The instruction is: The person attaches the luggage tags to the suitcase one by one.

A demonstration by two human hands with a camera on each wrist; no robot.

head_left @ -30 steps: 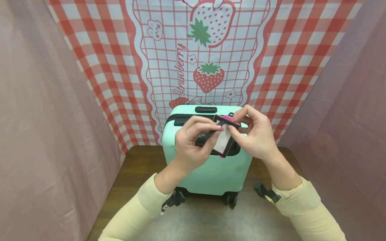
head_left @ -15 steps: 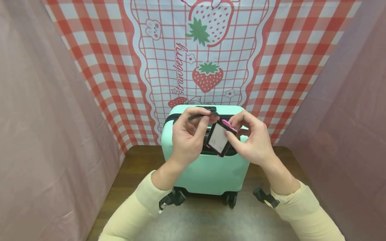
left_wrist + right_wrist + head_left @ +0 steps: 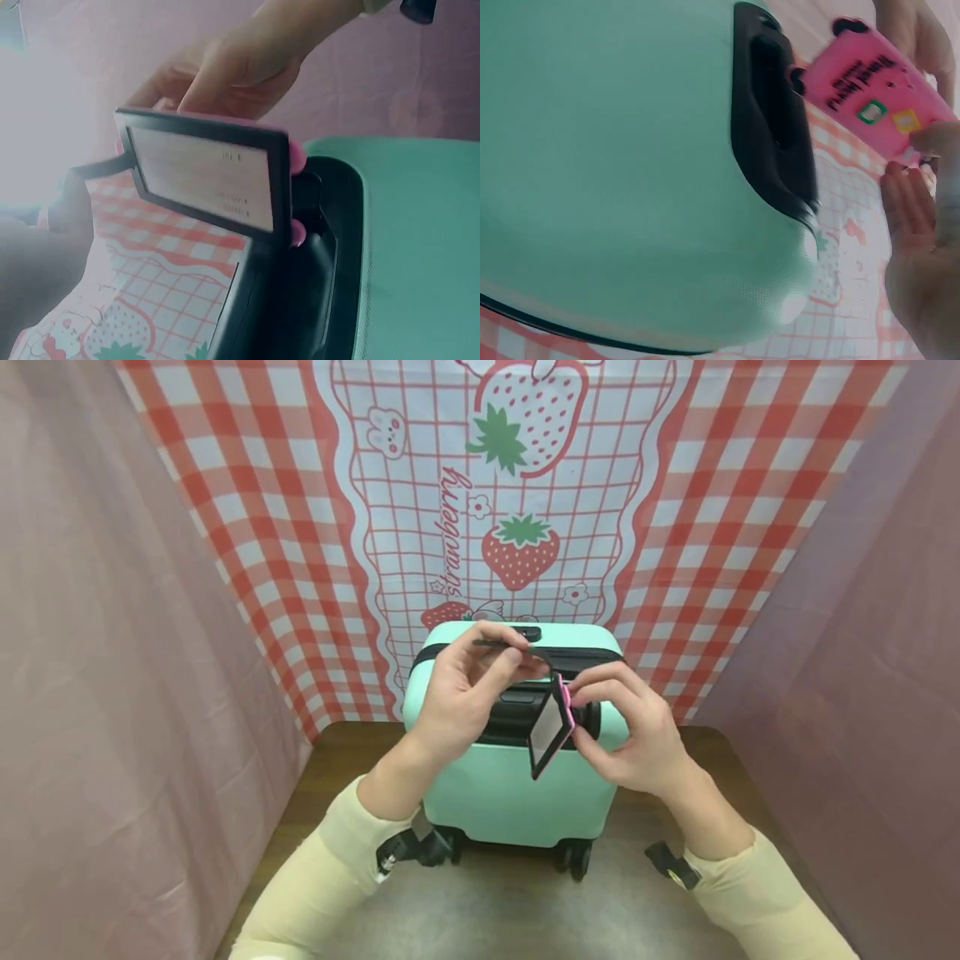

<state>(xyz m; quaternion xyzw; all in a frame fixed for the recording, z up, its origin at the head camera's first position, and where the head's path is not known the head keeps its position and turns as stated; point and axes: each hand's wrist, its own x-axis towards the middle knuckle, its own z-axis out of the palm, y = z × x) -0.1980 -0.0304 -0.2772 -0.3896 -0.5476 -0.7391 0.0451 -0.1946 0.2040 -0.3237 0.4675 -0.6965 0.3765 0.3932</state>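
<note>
Luggage tag (image 3: 551,731) hangs tilted in the air in front of a mint-green suitcase (image 3: 517,797), near its black handle recess (image 3: 504,722). Its pink back bears dark lettering with green and yellow squares; the other face shows a white card (image 3: 202,176) inside a black frame, the print too blurred to read. The right hand (image 3: 637,727) pinches the tag's edge between thumb and fingers, while the left hand (image 3: 461,693) grips its black strap (image 3: 101,168). The suitcase stands upright on a wooden surface (image 3: 345,760), before a red-and-white strawberry cloth (image 3: 517,485).
</note>
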